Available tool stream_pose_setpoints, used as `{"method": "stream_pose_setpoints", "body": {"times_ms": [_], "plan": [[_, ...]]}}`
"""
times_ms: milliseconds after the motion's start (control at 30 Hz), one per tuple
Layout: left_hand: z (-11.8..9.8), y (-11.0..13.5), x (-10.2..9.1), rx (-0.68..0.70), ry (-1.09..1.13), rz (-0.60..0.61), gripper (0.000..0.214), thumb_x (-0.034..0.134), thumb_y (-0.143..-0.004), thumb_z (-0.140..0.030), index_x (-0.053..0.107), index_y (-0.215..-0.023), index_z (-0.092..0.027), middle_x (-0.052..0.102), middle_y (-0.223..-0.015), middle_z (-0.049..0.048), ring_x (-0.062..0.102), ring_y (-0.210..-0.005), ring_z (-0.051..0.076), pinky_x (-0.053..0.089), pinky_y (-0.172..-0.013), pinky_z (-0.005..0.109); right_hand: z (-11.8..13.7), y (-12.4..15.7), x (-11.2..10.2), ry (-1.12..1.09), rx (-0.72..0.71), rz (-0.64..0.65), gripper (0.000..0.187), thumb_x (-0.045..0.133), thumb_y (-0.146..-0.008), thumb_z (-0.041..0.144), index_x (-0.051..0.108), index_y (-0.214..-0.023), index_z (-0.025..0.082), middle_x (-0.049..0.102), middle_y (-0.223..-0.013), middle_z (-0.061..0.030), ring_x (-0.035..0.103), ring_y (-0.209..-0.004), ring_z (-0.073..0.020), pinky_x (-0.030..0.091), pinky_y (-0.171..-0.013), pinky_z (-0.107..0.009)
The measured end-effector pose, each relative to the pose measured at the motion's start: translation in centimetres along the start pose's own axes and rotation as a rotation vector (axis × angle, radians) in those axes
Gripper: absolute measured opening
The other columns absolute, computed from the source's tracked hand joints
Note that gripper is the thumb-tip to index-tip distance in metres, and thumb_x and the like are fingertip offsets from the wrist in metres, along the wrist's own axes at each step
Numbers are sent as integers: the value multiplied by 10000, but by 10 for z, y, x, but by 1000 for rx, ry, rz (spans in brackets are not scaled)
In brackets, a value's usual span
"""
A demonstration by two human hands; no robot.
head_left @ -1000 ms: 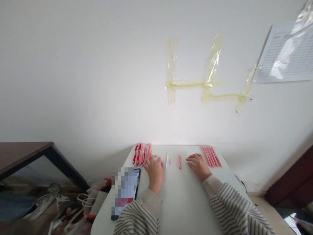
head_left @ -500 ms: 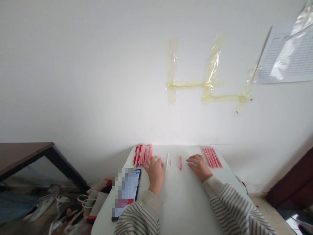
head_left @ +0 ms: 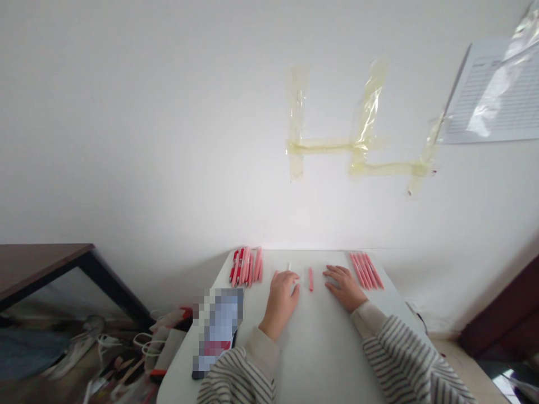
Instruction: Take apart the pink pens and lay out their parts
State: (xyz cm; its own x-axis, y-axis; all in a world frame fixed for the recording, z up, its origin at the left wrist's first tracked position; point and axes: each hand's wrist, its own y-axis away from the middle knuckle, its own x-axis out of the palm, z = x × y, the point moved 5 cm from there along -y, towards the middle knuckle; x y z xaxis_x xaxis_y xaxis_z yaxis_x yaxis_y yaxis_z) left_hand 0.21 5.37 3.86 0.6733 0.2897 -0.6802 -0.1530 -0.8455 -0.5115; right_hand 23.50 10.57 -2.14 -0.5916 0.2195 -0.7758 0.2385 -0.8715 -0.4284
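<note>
My left hand (head_left: 283,297) is over the middle of the table with its fingers curved. Thumb and forefinger look slightly apart, around the spot of a small pink pen part, which they hide. Beneath its fingers lies a thin white pen refill (head_left: 288,266), only its far end showing. Between my hands rests a pink pen barrel (head_left: 311,279). My right hand (head_left: 346,288) lies on the table to the right of that barrel, its fingers spread and holding nothing.
Several pink and red pens (head_left: 246,266) lie in a group at the table's far left. Several pink pen barrels (head_left: 365,270) are lined up at far right. A phone (head_left: 219,331) sits on the left edge. The white wall (head_left: 189,168) stands directly behind the table (head_left: 320,353).
My left hand has moved right, from beside the left pen group to over the refill and the small pink part, covering them. My right hand has hardly moved.
</note>
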Motion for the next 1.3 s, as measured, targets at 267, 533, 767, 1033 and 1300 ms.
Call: {"method": "stream_pose_setpoints", "body": {"times_ms": [267, 533, 767, 1033, 1300], "plan": [[-25, 12, 7, 155, 44, 207, 151, 652, -829, -145, 740, -898, -246, 753, -985, 38, 645, -993, 207, 454, -1031, 432, 4, 1, -3, -7, -22, -16, 346, 597, -886, 292, 727, -1198, 216, 651, -1373, -103, 537, -1324, -319, 463, -1103, -558], [-25, 17, 10, 136, 12, 266, 127, 651, -820, -132, 736, -809, -226, 740, -895, 35, 638, -941, 198, 469, -954, 395, 6, 1, -4, 1, -21, -19, 333, 606, -886, 290, 729, -1188, 218, 658, -1358, -112, 543, -1317, -313, 473, -1088, -549], [-25, 16, 9, 124, 42, 278, 119, 656, -822, -141, 738, -832, -226, 734, -933, 38, 636, -958, 193, 469, -948, 378, 5, 0, -5, -2, -25, -18, 344, 597, -881, 288, 729, -1190, 213, 661, -1353, -109, 544, -1310, -315, 469, -1091, -550], [-26, 17, 9, 116, 51, 292, 107, 670, -822, -165, 741, -861, -234, 724, -953, 38, 631, -963, 193, 467, -969, 382, 6, 0, -6, -13, -33, -33, 339, 590, -885, 307, 733, -1180, 223, 669, -1337, -106, 554, -1292, -320, 476, -1082, -550], [-25, 16, 10, 116, 63, 290, 106, 675, -820, -170, 748, -861, -235, 727, -950, 39, 635, -965, 193, 469, -972, 382, 8, 0, -8, -5, -45, -47, 327, 598, -876, 293, 730, -1169, 235, 678, -1320, -107, 571, -1276, -315, 485, -1064, -556]]}}
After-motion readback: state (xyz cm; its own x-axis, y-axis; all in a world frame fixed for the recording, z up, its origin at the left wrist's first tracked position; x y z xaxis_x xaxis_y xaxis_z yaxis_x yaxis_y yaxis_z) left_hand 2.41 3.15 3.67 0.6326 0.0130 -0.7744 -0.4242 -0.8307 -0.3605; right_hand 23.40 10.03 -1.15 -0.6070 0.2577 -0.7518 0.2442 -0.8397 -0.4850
